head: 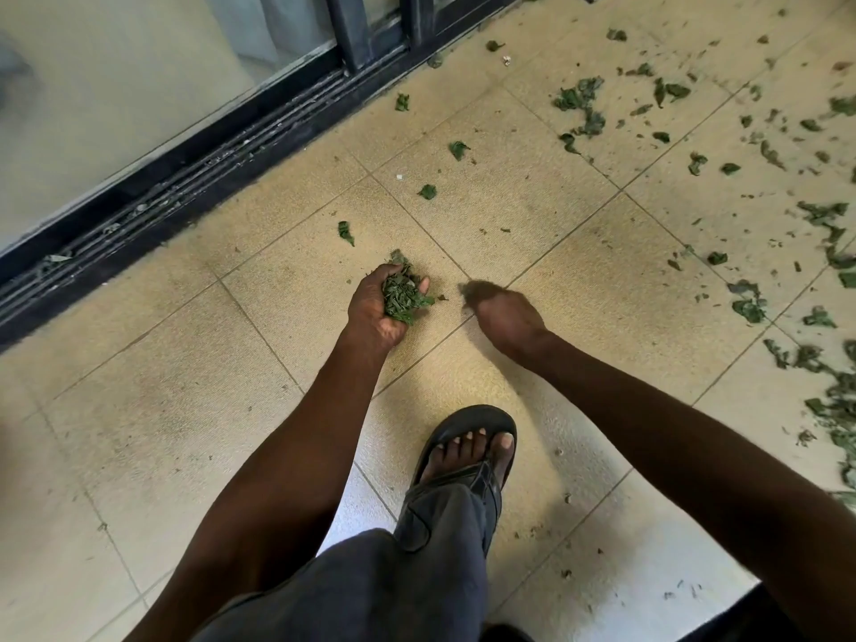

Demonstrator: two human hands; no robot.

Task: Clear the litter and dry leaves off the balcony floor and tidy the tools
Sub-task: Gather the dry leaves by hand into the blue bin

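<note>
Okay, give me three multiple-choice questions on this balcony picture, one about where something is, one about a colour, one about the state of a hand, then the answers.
1. Where do most of the loose leaf scraps lie?
A. right side of the floor
B. inside the door track
C. under the sandal

2. What colour is the sandal?
A. white
B. black
C. red

3. What is the left hand doing?
A. lying empty
B. gripping a broom
C. cupping a handful of leaves

Answers:
1 A, the scattered green leaf scraps crowd the beige tiled floor at right.
2 B, the black sandal is dark all over.
3 C, the left hand cups a clump of green leaves.
</note>
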